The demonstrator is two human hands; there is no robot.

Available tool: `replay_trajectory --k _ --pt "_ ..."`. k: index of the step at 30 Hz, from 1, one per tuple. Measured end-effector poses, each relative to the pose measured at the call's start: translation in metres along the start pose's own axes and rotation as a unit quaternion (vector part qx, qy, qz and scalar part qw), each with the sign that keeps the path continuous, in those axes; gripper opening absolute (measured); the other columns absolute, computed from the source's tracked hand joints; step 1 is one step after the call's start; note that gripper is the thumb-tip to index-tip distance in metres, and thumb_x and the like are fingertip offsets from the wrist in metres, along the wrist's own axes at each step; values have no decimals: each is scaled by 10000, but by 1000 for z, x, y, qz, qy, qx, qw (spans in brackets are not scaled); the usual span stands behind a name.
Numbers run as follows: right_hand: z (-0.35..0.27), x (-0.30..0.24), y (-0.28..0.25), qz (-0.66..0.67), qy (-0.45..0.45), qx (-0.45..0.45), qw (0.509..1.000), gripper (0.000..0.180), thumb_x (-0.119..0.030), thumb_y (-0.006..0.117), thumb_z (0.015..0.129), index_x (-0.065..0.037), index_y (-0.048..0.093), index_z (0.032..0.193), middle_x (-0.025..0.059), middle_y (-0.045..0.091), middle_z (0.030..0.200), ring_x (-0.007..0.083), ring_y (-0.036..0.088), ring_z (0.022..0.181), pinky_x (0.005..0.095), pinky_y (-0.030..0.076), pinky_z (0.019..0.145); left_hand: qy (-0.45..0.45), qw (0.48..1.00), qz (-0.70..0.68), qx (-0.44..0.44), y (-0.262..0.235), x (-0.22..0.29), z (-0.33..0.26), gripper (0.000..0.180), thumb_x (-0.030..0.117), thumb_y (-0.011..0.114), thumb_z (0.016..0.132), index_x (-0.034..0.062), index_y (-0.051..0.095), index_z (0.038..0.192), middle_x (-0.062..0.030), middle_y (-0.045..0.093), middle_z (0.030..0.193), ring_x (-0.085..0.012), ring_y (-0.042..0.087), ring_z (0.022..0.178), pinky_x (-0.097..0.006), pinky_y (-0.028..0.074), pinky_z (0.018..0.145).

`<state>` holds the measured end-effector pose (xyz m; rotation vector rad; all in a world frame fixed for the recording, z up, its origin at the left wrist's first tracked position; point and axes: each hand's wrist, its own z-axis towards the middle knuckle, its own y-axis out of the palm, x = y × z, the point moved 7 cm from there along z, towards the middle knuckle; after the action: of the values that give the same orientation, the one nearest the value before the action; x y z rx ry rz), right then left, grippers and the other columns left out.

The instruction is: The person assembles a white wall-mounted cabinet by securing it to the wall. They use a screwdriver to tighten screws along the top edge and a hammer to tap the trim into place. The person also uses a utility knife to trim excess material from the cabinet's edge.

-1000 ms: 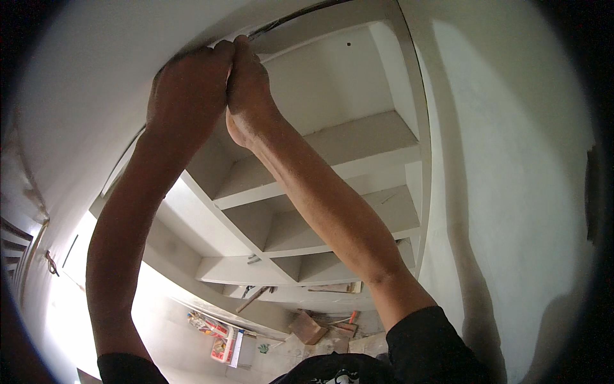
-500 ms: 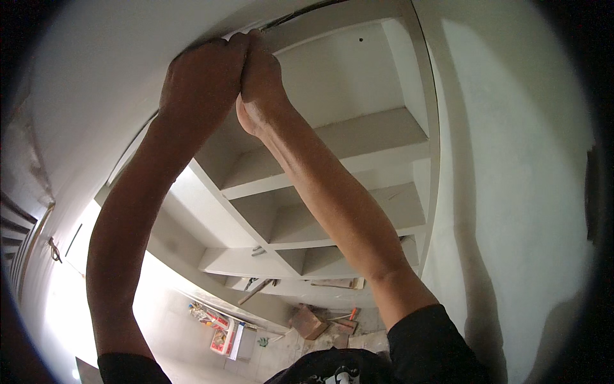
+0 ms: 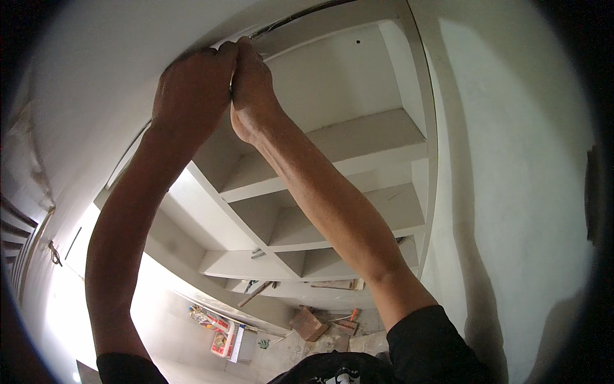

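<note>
Both my arms reach up to the seam between the ceiling and the top of a built-in white shelf unit [image 3: 326,142]. My left hand [image 3: 195,89] is closed, its knuckles toward the ceiling. Pressed against it, my right hand [image 3: 251,89] has its fingers curled at the same spot. A thin pale edge shows between the two hands, but what they grip is hidden. Right of my hands, a dark gap [image 3: 300,19] runs along the top edge of the unit.
A plain pale wall [image 3: 524,192] stands at the right. Pale sticks [image 3: 332,284] lie low in the unit. On the floor are a brown box-like piece [image 3: 309,324], an orange-handled tool [image 3: 353,315] and a red-and-white container [image 3: 222,342]. A slatted grille [image 3: 19,237] is at far left.
Both hands have shifted slightly left and down in the picture, along the seam. More of the dark gap shows to their right. They stay closed together.
</note>
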<state>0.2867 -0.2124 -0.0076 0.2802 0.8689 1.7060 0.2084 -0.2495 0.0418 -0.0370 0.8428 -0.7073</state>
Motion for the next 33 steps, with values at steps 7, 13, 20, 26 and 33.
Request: replay_trajectory --k 7,13,20,26,33 --pt "1 -2 0 22 2 -50 999 478 -405 306 1072 -43 431 1358 125 486 1374 208 402 1319 409 252 1167 -13 999 16 -33 0 3 0 189 121 592 920 89 653 1096 -184 704 1001 -373 686 951 -492 548 877" --pt "0 5 5 13 -4 -67 998 462 -423 317 1067 -66 412 1345 114 470 1349 204 400 1291 425 261 1152 -4 1000 9 -16 3 2 1 197 130 581 931 76 651 1107 -188 705 1008 -377 688 949 -493 551 871" --pt "0 0 5 28 0 -28 999 471 -391 346 1071 -33 488 1344 88 555 1310 193 450 1295 401 257 1171 -11 999 12 -40 2 0 1 214 123 579 926 73 647 1122 -188 706 1012 -380 686 956 -498 552 868" --pt "-4 8 9 73 5 -78 994 494 -411 328 1083 -26 480 1354 105 549 1338 202 458 1295 395 267 1170 -21 998 27 -59 6 0 1 224 132 584 929 76 650 1136 -184 710 995 -383 690 949 -507 554 866" --pt "2 8 9 89 -4 -91 992 454 -397 339 1079 -51 499 1325 91 556 1323 188 481 1264 389 298 1151 5 999 34 -19 4 -2 -1 211 128 576 934 86 661 1122 -182 711 993 -377 695 928 -492 564 856"
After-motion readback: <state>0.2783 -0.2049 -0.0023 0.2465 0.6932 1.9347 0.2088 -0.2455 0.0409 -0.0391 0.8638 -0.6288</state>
